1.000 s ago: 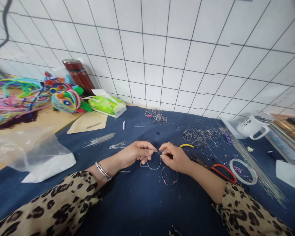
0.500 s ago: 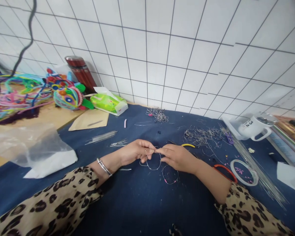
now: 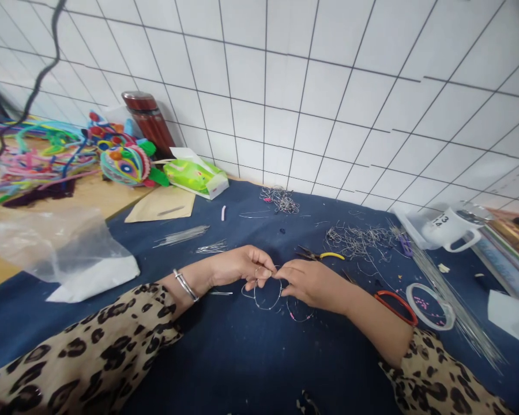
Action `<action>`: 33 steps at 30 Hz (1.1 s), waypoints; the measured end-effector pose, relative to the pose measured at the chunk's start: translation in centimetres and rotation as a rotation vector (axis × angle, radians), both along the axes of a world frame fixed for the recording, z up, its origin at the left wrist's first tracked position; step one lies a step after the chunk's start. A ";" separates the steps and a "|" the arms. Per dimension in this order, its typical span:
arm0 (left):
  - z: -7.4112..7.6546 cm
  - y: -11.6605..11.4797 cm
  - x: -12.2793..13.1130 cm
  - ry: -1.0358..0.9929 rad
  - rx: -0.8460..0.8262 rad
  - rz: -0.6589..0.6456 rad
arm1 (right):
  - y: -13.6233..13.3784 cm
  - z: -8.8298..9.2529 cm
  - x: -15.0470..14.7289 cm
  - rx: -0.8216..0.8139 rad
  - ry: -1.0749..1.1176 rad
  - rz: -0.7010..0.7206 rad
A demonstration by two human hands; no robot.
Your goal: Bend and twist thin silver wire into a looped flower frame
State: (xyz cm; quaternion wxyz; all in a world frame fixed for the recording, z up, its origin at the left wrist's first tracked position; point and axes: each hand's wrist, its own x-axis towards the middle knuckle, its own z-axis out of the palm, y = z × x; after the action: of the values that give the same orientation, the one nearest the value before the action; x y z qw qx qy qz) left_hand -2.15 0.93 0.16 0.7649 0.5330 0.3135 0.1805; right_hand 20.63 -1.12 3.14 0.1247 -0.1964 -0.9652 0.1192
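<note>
Over the dark blue cloth [image 3: 251,357], both hands meet at thin wire bent into loops. My left hand [image 3: 248,268] is closed, with thumb and fingertips pinching the wire loop [image 3: 268,308]. My right hand [image 3: 309,282] comes from the other side, its fingers closed on the same wire by the left fingertips. Exactly where the wire passes between the fingers is hidden. Just below my right hand lies another wire ring [image 3: 300,318] with pink beads on it. Pliers with a yellow handle [image 3: 331,255] rest beyond my right hand.
Tangled wire [image 3: 357,239] and a small wire heap [image 3: 280,199] lie further back. At right are orange-handled scissors [image 3: 395,308], a round dish with pink beads [image 3: 430,305], long straight wires [image 3: 467,323] and a white mug [image 3: 454,227]. A plastic bag [image 3: 69,248] sits left.
The view has shifted slightly. My right hand has turned and lowered a little, showing more of the pliers and covering part of the beaded ring. Both hands still pinch the wire.
</note>
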 end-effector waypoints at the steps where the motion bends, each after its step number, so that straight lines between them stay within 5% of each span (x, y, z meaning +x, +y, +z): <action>1: 0.1 0.0 0.0 -0.004 -0.002 -0.010 | -0.1 0.0 0.0 -0.016 0.006 -0.001; 21: 0.3 -0.4 0.3 -0.021 -0.001 -0.025 | 0.1 -0.5 -0.4 -0.160 0.061 -0.046; 33: 0.3 -0.3 0.6 -0.070 -0.024 0.138 | 0.2 -1.7 -0.8 -0.591 0.448 -0.445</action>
State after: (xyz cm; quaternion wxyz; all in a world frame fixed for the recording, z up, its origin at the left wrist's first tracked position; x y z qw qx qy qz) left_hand -1.53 0.60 0.48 0.7673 0.4943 0.3250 0.2476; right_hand 19.80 -0.91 1.43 0.2922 -0.3965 -0.7729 0.4001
